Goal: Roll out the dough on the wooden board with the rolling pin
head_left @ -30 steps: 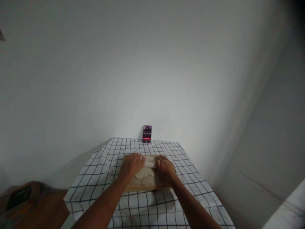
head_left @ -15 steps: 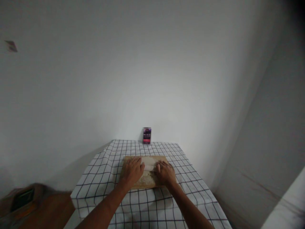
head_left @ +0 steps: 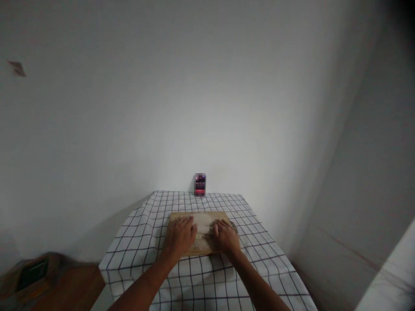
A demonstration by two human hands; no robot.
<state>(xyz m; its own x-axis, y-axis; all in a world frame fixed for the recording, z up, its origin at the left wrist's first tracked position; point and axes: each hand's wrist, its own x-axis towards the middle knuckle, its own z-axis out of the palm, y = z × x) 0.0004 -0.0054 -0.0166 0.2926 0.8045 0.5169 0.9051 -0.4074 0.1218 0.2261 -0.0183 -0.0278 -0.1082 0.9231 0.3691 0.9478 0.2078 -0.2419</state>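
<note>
On the wooden board point(head_left: 202, 249) lies a pale, flat sheet of dough point(head_left: 201, 218). A light-coloured rolling pin point(head_left: 204, 230) runs across it from side to side. My left hand point(head_left: 181, 234) is bent over the pin's left part, its fingers pointing away from me. Over the right part curl the fingers of my right hand point(head_left: 226, 235). Only the pin's middle shows plainly between the hands; a small dark end is partly visible beyond my right hand. Flour dusts the near part of the board.
A black-and-white checked cloth point(head_left: 136, 242) covers the table. Against the white wall at the back stands a small dark box-like object point(head_left: 200, 185), pixelated. A brownish object with a dark panel point(head_left: 32, 274) is low at the left. Walls rise behind and to the right.
Both hands stay on the rolling pin with only a very slight shift. The camera view has tilted a little; the dough, board and table stand much as before.
</note>
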